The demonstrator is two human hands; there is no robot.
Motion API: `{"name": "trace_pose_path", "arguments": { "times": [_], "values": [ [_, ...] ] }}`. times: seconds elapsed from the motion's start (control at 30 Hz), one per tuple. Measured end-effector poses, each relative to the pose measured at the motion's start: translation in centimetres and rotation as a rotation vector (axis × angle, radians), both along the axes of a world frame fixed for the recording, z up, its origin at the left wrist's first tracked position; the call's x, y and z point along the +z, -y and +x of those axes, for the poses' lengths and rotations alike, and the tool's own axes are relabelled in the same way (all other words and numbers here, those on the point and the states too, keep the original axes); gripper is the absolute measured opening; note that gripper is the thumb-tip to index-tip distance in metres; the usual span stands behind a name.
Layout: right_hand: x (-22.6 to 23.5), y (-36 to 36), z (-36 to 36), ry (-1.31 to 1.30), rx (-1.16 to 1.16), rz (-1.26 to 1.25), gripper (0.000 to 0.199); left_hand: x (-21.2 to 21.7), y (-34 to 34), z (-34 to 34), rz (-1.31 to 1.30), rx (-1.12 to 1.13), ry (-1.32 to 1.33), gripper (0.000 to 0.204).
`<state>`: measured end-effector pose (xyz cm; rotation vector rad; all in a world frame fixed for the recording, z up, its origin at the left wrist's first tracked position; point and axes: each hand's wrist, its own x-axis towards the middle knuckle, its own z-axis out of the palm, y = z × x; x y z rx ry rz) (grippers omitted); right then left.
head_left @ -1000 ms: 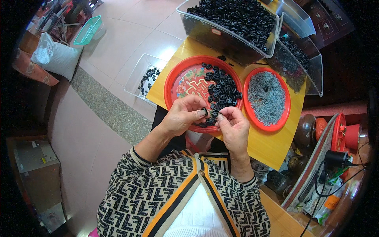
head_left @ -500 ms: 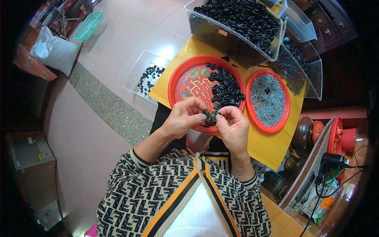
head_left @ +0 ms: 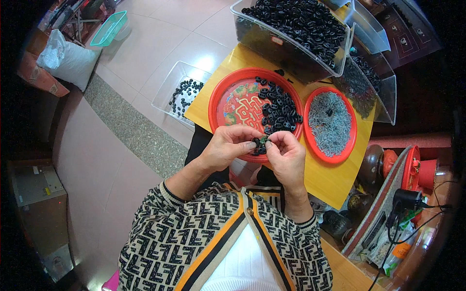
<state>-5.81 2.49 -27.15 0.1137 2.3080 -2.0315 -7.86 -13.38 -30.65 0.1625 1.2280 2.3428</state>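
Pale glossy floor tiles (head_left: pixel 160 43) fill the upper left of the frame, catching a bright glare. A speckled grey strip (head_left: pixel 136 131) runs diagonally beside a pinkish floor area (head_left: pixel 92 169). At lower left stands what may be a grey cabinet (head_left: pixel 36 194).

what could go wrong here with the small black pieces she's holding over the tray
1. Both hands, left hand and right hand, pinch a small black piece right over the near rim of the large red tray; a slip could drop it into the lap or onto the floor.
2. The clear bin of black pieces sits tilted behind the tray, heaped to the brim, so a knock might spill it.
3. The tray overhangs the yellow table edge and might tip.
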Motion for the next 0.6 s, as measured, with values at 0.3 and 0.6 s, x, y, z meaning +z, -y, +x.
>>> {"name": "trace_pose_path", "arguments": {
  "times": [0.3,0.6],
  "values": [
    [-0.38,0.06,0.14,-0.026,-0.007,0.023,0.005,0.17,-0.03,0.03,-0.031,-0.007,-0.043,0.025],
    [-0.43,0.23,0.02,0.013,-0.007,-0.014,0.005,0.33,-0.5,0.31,-0.081,0.034,-0.085,0.027]
  ]
}}
